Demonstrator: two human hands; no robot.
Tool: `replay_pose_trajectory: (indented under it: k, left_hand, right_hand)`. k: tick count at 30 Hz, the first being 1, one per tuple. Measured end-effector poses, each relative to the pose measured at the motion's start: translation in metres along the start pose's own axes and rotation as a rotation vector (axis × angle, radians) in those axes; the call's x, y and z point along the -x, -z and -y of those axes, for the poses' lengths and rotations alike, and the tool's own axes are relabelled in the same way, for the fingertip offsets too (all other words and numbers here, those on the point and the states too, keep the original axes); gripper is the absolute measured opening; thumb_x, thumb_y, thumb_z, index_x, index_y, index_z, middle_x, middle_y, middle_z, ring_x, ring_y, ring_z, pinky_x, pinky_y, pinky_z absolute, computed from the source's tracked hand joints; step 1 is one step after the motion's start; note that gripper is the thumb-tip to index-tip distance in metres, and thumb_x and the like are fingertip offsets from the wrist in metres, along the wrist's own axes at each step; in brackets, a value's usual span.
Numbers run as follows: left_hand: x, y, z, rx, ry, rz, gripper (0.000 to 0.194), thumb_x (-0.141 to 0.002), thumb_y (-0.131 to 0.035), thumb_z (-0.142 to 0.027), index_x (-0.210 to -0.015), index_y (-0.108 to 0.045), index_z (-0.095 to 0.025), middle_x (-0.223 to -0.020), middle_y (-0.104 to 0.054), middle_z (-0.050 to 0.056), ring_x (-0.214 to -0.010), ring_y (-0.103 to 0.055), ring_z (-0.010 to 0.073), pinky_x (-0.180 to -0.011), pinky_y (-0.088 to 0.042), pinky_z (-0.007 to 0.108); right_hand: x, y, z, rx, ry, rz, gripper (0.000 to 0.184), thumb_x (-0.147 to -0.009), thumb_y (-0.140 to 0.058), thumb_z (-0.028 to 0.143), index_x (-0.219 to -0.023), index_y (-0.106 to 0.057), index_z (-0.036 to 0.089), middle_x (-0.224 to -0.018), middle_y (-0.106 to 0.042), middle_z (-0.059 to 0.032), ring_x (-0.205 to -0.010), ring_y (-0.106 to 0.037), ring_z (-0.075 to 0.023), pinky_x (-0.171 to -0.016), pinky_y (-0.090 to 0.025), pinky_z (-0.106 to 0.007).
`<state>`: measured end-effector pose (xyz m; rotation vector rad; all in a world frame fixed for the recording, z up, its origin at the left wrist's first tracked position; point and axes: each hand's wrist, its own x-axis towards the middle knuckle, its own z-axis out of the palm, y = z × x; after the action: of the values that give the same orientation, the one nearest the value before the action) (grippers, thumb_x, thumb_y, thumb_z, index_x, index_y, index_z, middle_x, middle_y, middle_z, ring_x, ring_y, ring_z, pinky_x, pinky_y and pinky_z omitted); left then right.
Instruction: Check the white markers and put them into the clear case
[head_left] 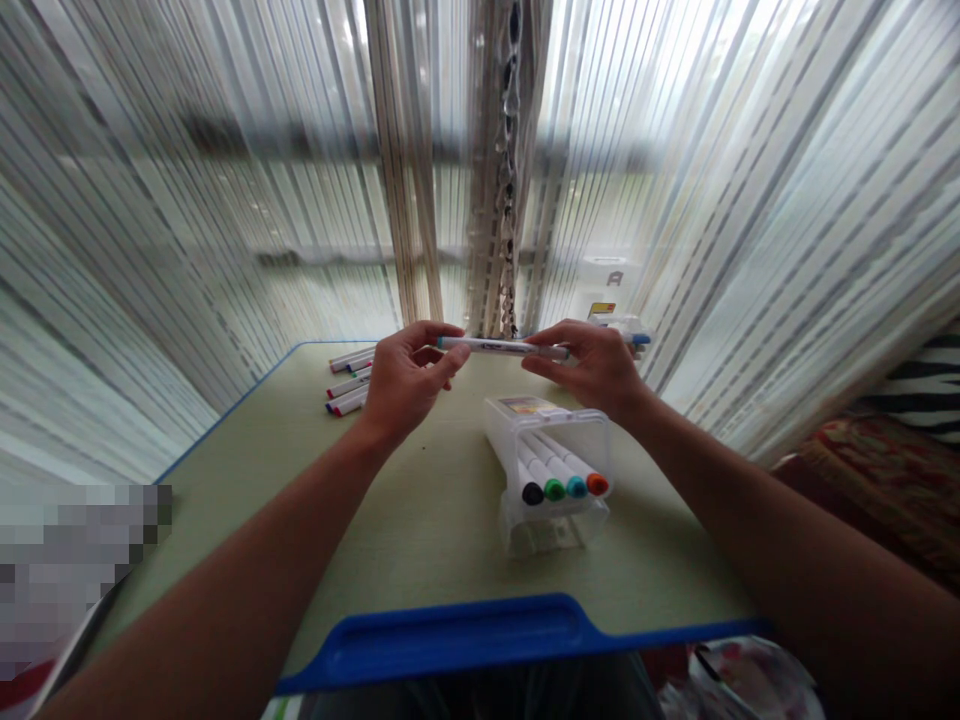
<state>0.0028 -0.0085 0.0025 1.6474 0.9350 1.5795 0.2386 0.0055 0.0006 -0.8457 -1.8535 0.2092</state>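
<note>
White marker (499, 347) held level above table (420, 530), ends clamped between fingers of left hand (397, 380) and fingers of right hand (600, 365); barrel apparently steadied by double grip. Clear case (501, 440) laid on table, mouth turned toward person, so four capped markers (554, 489) inside are kept reachable. Loose markers (349, 386) placed beside left hand, partly blocked by it. String curtain (300, 210) hung behind.

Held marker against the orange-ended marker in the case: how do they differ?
The held marker is raised between the left hand and right hand; the orange-ended marker lies in the clear case. The held marker runs crosswise; the orange-ended marker points toward the camera. Both have white barrels.
</note>
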Motion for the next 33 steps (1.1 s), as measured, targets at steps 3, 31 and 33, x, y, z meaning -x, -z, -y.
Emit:
replay_pose_trajectory:
  k: [3, 31, 33]
  left_hand:
    - [-0.001, 0.002, 0.004, -0.070, -0.022, 0.024, 0.029, -0.072, -0.082, -0.027, -0.096, -0.075, -0.013, -0.076, -0.072, 0.004, -0.058, -0.060, 0.0097, -0.050, -0.050, 0.020]
    - [0.007, -0.003, 0.014, -0.625, -0.410, 0.165, 0.011, -0.084, -0.075, -0.020, -0.095, -0.075, -0.019, -0.090, -0.076, 0.004, -0.085, -0.070, 0.0198, -0.081, -0.051, 0.033]
    - [0.007, -0.003, 0.015, -0.622, -0.401, 0.162, 0.011, -0.083, -0.075, -0.019, -0.094, -0.075, -0.019, -0.090, -0.076, 0.003, -0.085, -0.070, 0.0196, -0.081, -0.051, 0.033]
  right_hand:
    - [-0.001, 0.000, 0.001, -0.052, -0.032, -0.012, 0.021, -0.074, -0.084, 0.030, -0.091, -0.079, 0.019, -0.083, -0.078, -0.0040, -0.075, -0.069, -0.0179, -0.067, -0.052, -0.031]
    - [0.002, -0.005, 0.024, -0.680, -0.300, 0.140, 0.029, -0.061, -0.094, 0.022, -0.087, -0.082, 0.022, -0.079, -0.078, -0.0012, -0.067, -0.068, -0.0110, -0.062, -0.056, -0.023]
    - [0.002, -0.005, 0.024, -0.697, -0.304, 0.159, 0.032, -0.061, -0.094, 0.021, -0.090, -0.083, 0.023, -0.079, -0.078, -0.0010, -0.066, -0.068, -0.0111, -0.062, -0.056, -0.023]
